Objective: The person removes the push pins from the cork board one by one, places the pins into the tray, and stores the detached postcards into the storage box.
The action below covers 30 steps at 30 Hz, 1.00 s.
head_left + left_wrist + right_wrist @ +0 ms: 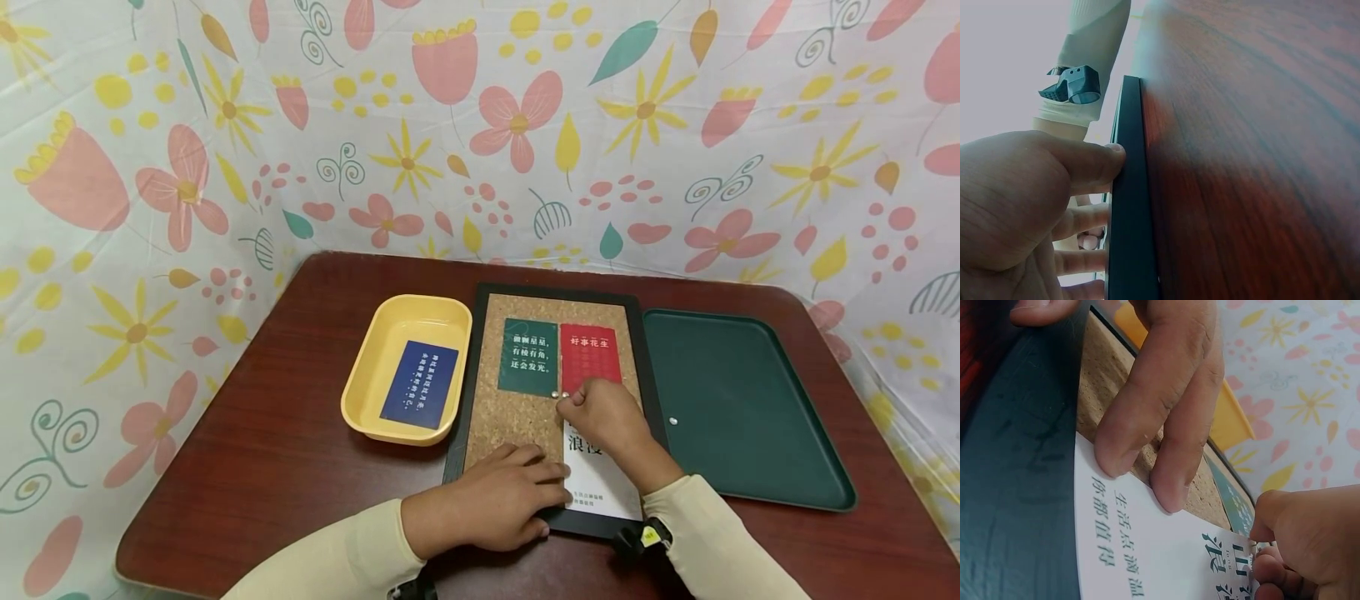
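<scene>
A white card (600, 481) with dark printing lies on the framed cork board (510, 425). My left hand (498, 497) rests over the lower board, two fingertips on the card's left edge. In the left wrist view its thumb (1094, 164) lies against the black frame (1130, 200). My right hand (606, 419) is curled at the card's upper left corner, pinching a tiny thumbtack mostly hidden by the fingertips. Just above are a green card (528, 354) and a red card (588, 350), with silver thumbtacks (555, 394) at their near corners.
Left of the board stands a yellow tray (365, 367) with a blue card (422, 383) in it. A dark green tray (742, 400) lies to the right, with one silver thumbtack (673, 421) near its left edge. A flowered cloth (480, 150) hangs behind the table.
</scene>
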Available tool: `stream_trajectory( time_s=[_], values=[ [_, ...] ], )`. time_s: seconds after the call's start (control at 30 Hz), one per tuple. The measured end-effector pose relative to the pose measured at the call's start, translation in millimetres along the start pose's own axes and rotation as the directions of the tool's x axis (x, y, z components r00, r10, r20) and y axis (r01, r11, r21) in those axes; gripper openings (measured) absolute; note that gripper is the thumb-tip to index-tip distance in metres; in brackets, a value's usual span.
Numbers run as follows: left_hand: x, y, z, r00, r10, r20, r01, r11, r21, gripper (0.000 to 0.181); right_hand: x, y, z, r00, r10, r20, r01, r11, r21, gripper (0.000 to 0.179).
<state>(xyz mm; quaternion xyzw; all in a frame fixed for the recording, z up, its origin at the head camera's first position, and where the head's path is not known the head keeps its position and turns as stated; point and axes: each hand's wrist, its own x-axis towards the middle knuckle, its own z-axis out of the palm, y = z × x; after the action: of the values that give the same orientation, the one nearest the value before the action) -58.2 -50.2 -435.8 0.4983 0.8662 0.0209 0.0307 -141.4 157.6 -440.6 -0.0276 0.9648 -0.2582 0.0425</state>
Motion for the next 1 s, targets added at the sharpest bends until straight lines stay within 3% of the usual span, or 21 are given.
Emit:
stream_trajectory(
  time_s=[1.0],
  values=[
    [0.7, -0.2, -1.5, 1.0, -0.006, 0.005, 0.006, 1.0, -0.006, 0.044, -0.2, 2.7, -4.0, 1.0, 0.007, -0.011, -0.007, 0.999, 0.038, 0.034]
  ],
)
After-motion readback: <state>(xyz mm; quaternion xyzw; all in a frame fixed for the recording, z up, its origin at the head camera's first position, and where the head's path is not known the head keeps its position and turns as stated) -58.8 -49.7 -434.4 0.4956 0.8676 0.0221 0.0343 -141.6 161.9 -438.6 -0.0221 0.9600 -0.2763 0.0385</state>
